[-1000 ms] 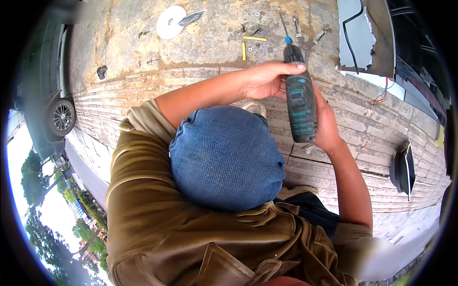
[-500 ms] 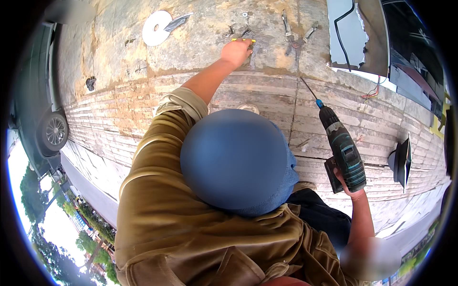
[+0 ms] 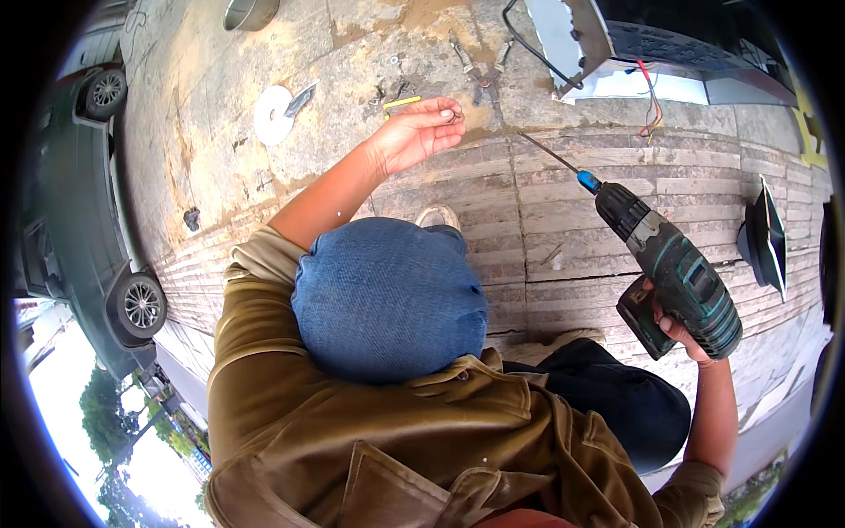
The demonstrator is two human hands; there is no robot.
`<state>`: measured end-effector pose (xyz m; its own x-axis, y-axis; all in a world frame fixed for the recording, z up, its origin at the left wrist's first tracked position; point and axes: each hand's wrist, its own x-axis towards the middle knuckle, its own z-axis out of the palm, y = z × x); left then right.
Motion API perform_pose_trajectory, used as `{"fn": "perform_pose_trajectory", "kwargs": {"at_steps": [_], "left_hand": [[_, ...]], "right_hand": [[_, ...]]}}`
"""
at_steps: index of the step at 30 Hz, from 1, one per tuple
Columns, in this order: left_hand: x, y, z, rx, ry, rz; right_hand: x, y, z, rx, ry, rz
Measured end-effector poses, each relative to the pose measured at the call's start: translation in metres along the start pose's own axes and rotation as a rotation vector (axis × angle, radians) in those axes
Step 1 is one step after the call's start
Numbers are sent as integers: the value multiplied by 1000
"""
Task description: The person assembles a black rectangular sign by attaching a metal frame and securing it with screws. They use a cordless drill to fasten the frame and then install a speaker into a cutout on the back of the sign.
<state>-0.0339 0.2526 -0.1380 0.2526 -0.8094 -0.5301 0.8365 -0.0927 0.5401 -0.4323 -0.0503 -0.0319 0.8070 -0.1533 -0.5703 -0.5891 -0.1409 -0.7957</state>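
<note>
My right hand (image 3: 676, 333) grips a black and teal cordless drill (image 3: 685, 275) by its handle. A long thin bit (image 3: 553, 155) sticks out of its blue-collared front, aimed up and left over the paving. Palm up, my left hand (image 3: 412, 139) pinches a small dark metal piece (image 3: 456, 117) between thumb and fingertips; it is too small to name surely. A yellow stick-like piece (image 3: 402, 101) lies on the ground just beyond that hand. Two hand tools with metal ends (image 3: 461, 55) lie farther off, near the bit's tip.
A white disc (image 3: 271, 114) lies at the left, a metal bowl (image 3: 251, 12) beyond it. A torn panelled box (image 3: 607, 53) with loose red wires (image 3: 653, 106) stands far right. A dark square-topped object (image 3: 766, 236) is right of the drill. A parked car (image 3: 75, 211) fills the left.
My left hand has lifted off the ground by the yellow piece, come nearer and turned palm up with a small piece in its fingers. The drill appears lower and farther right. The view has shifted.
</note>
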Motion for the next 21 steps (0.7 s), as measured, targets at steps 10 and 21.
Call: {"fn": "perform_pose_trajectory", "kwargs": {"at_steps": [10, 21], "left_hand": [[28, 42, 143, 348, -182, -299], [84, 6, 236, 542, -149, -312]], "right_hand": [[-36, 57, -23, 620, 20, -160], [-51, 116, -10, 1132, 133, -352]]}}
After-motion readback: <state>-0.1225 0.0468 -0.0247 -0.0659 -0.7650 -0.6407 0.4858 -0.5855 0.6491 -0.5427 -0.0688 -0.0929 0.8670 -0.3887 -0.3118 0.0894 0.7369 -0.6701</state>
